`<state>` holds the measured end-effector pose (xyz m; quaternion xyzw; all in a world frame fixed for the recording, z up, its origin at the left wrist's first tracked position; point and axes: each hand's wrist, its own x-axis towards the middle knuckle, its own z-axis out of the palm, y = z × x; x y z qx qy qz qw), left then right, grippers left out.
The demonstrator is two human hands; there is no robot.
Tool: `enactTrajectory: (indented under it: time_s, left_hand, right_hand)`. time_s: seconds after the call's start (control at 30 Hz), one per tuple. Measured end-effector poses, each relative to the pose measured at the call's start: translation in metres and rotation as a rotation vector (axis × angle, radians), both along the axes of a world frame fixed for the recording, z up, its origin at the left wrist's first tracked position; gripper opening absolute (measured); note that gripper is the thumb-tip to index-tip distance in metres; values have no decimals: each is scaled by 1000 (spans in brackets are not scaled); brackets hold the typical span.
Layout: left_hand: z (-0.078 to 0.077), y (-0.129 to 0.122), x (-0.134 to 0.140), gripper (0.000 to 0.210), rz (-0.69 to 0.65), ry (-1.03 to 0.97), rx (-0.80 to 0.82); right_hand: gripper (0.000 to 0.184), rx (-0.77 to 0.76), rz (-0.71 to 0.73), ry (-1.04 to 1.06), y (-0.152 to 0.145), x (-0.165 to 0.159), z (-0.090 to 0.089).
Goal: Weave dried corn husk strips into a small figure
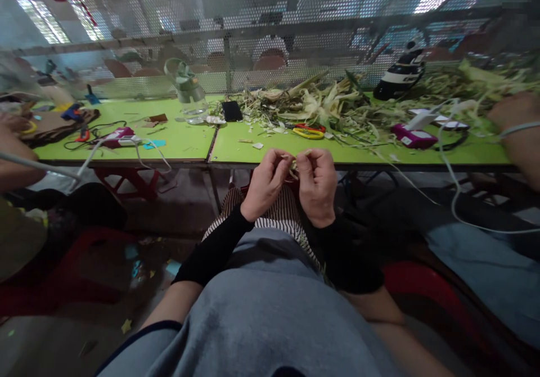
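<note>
My left hand (268,181) and my right hand (317,184) meet just off the front edge of the green table, above my lap. Both are closed, thumbs against curled fingers, on a small pale strip of corn husk (294,167) between them. Most of that strip is hidden by my fingers. Beyond my hands a heap of torn corn husks (327,104) lies on the table. Scissors with red and yellow handles (310,131) rest at its near side, and small husk scraps (257,146) lie nearer to me.
A clear water bottle (190,93), a black phone (232,111) and a dark flask (399,76) stand or lie farther back. Purple power boxes (414,136) trail white cables. Co-workers' arms (517,135) reach in at both sides. Perforated mesh (253,28) rises behind the table.
</note>
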<state>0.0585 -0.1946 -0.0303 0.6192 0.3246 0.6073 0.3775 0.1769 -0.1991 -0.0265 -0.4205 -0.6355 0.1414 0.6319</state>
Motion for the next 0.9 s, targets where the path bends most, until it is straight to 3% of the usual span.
enactTrajectory:
  time_s: [0.37, 0.67, 0.9]
  left_hand:
    - [-7, 11, 2, 28, -64, -141, -62]
    - [3, 86, 4, 22, -11, -105, -51]
    - [11, 132, -1, 28, -126, -45, -283]
  right_hand:
    - [33, -78, 107, 198, 15, 0, -9]
    - [38, -44, 87, 221, 94, 2, -18]
    - [46, -37, 38, 64, 149, 9, -26]
